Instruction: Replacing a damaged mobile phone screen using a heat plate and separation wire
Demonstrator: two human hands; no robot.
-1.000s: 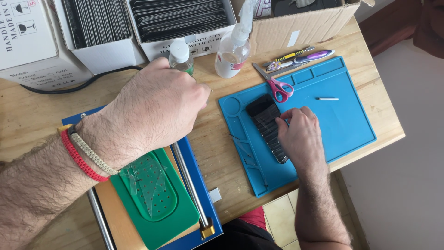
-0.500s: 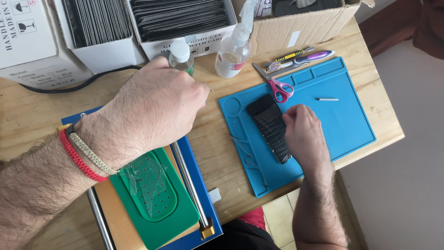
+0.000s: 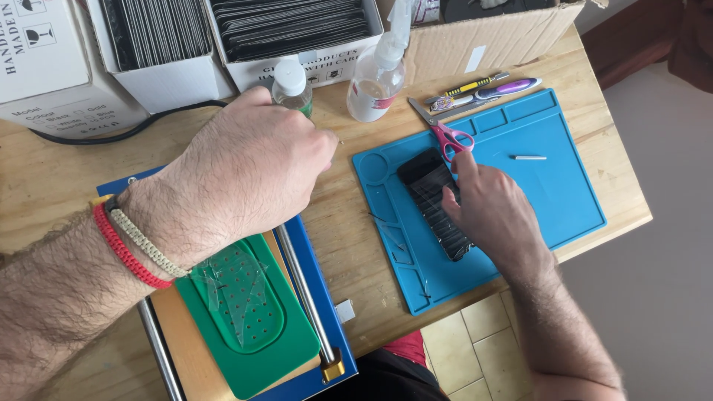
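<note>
Head view, looking down on a wooden workbench [image 3: 59, 178]: the right hand [image 3: 494, 215] lies flat on a black phone screen [image 3: 431, 197] that rests face up on the blue silicone repair mat [image 3: 553, 186], fingers spread and pressing down rather than pinching, so nothing is clamped in it. The left hand [image 3: 249, 178] is curled into a loose fist above the upper end of the green perforated mould [image 3: 249, 319] on the blue-framed press fixture [image 3: 312, 297]; whether it grips anything inside the fist I cannot tell. A crumpled clear film [image 3: 234, 286] sits on the green mould. Pink-handled scissors [image 3: 445, 132] lie just beside the top of the screen, touching the mat's edge, with pens [image 3: 483, 89] beyond them and two clear plastic bottles [image 3: 375, 74] near the white boxes of stacked dark panels [image 3: 290, 26]. To handle the screen well, my judgement is that pressure should stay even and flat through the finger pads, the panel kept square in the mat, and the scissors' tips kept off the glass.
</note>
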